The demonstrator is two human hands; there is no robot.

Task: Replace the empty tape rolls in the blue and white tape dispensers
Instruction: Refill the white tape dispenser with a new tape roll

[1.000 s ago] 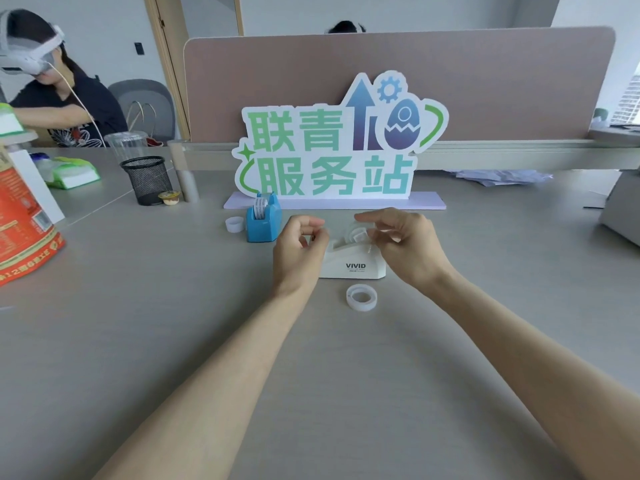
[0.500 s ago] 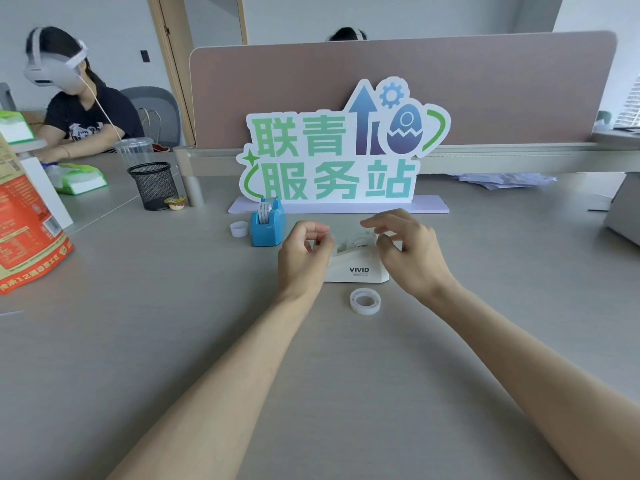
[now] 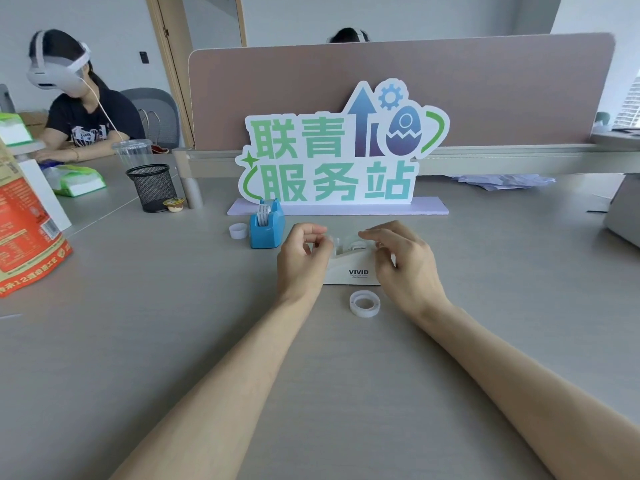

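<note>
Both hands are held at the white dispenser [image 3: 349, 270], mid-desk [image 3: 485, 306]. Left hand [image 3: 301, 259] is curled at its left end, thumb and fingertips pinched together; a clear tape strip looks to be caught in the pinch, but it is too faint to confirm. Right hand [image 3: 405, 261] is laid over the right end, fingers bent down over the top where a roll sits; whether anything is gripped cannot be told. Only the dispenser's front face, marked VIVID, is seen between the hands.

A clear roll [image 3: 364, 303] lies flat just in front of the white dispenser, between the wrists, touching neither. The blue dispenser [image 3: 266, 226] stands just left and behind the left hand, a roll loaded in it. A small empty core [image 3: 238, 231] sits beside it on its left.

Room: the near half of the desk is open apart from both forearms. The right side is open up to a grey box [image 3: 623, 220] at the frame edge. Behind, reach is blocked by the sign [image 3: 332, 161] on its base, with the partition [image 3: 485, 91] further back. Left rear is cluttered: mesh cup [image 3: 152, 188], small tub [image 3: 175, 204], plastic cup [image 3: 133, 152], wipes pack [image 3: 78, 181], orange bag [image 3: 24, 237] at the left edge. Loose papers [image 3: 505, 180] lie at right rear. Another person [image 3: 86, 119] is seated at the far left.
</note>
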